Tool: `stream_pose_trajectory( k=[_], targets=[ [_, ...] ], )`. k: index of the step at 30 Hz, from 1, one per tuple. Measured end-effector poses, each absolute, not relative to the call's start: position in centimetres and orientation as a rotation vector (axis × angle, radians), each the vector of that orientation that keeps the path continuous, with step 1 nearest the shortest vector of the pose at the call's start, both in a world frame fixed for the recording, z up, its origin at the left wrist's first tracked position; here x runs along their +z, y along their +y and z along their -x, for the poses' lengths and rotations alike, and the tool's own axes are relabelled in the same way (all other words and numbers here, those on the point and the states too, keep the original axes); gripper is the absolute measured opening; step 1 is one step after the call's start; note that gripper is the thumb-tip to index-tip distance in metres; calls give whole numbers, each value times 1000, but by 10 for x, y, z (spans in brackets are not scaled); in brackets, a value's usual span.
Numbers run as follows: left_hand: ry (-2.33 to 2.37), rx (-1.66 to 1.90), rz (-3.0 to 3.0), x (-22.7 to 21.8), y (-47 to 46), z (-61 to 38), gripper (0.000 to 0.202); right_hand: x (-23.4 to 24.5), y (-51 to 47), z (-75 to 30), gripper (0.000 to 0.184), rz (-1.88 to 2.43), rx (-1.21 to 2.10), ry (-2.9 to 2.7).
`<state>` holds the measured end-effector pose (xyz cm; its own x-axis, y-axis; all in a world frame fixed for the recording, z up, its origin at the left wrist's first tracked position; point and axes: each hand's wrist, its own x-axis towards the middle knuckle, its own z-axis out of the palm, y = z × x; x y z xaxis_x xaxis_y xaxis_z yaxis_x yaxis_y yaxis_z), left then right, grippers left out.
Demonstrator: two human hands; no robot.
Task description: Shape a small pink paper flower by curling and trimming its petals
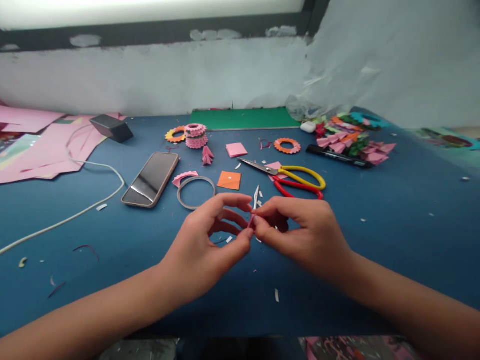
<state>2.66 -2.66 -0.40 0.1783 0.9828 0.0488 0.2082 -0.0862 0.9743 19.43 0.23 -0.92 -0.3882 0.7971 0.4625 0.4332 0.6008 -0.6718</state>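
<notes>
A small folded piece of pink paper (pixel 251 220) is held between my two hands above the blue table. My right hand (pixel 300 232) pinches it between thumb and forefinger. My left hand (pixel 217 237) curls round it from the other side, thumb at its lower end and forefinger near its top; the fingers hide much of it. Just beyond my hands lie scissors (pixel 277 172) with red and yellow handles, a small white blade-shaped tool (pixel 256 196), a grey ring (pixel 180 196), an orange paper square (pixel 229 180) and a toothed pink strip (pixel 184 177).
A phone (pixel 150 180), a white cable (pixel 93 207) and a dark box (pixel 111 128) lie left, near pink sheets (pixel 63 147). Behind are stacked pink paper rings (pixel 196 136), an orange-pink ring (pixel 287 146) and a green board (pixel 243 119). A black marker (pixel 337 156) lies beside folded colourful pieces (pixel 348 135).
</notes>
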Motion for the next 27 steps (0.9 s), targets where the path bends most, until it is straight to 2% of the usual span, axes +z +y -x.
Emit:
stream_pose_trajectory(
  k=[6, 11, 27],
  targets=[
    [1094, 1034, -1295, -4, -21, -23, 27, -9, 1, -195, 11, 939, 513, -2029],
    [1043, 1033, -1153, -2, -17, -21, 28, -5, 1, -197, 17, 957, 602, -2038],
    [1020, 1028, -1005, -2, -15, -20, 26, -5, 2, -196, 17, 978, 680, -2014]
  ],
)
